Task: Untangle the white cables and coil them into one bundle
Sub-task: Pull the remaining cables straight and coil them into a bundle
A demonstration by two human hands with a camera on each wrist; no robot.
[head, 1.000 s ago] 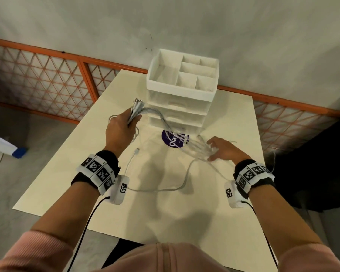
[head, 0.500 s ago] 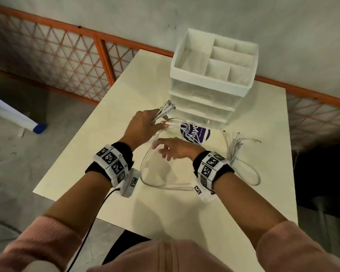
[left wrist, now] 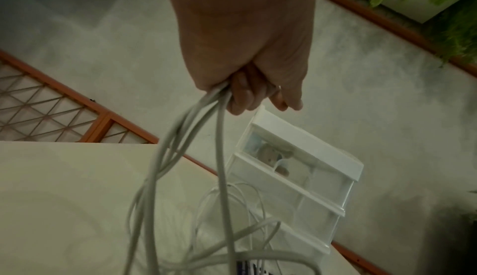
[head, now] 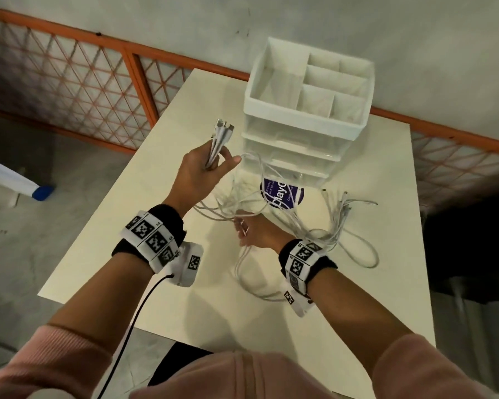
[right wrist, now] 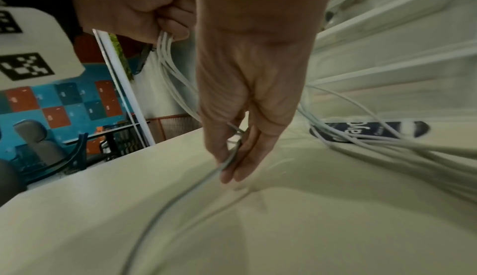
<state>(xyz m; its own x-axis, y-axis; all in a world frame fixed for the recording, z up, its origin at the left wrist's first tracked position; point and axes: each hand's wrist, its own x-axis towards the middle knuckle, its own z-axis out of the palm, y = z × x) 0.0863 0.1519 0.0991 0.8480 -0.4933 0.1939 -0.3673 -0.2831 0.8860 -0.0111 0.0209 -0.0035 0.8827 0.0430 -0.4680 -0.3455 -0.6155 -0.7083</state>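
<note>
Several white cables (head: 355, 249) lie tangled on the cream table (head: 162, 226). My left hand (head: 206, 168) is raised over the table and grips a bunch of cable ends, whose plugs (head: 223, 130) stick up out of the fist. The left wrist view shows the cables (left wrist: 180, 157) hanging down from my left hand (left wrist: 247, 87). Below it, my right hand (head: 249, 231) pinches cable strands between thumb and fingers (right wrist: 232, 163) just above the table. Loose loops trail to the right, where other plug ends (head: 343, 201) lie flat.
A white drawer organiser (head: 308, 110) with open top compartments stands at the back of the table, close behind the hands. A round purple sticker (head: 283, 194) lies in front of it. An orange lattice railing (head: 84, 82) runs behind the table.
My right hand left the strands at the right, crossed toward my left hand, and now pinches strands lower and nearer to me. My left hand has kept its grip on the plug ends.
</note>
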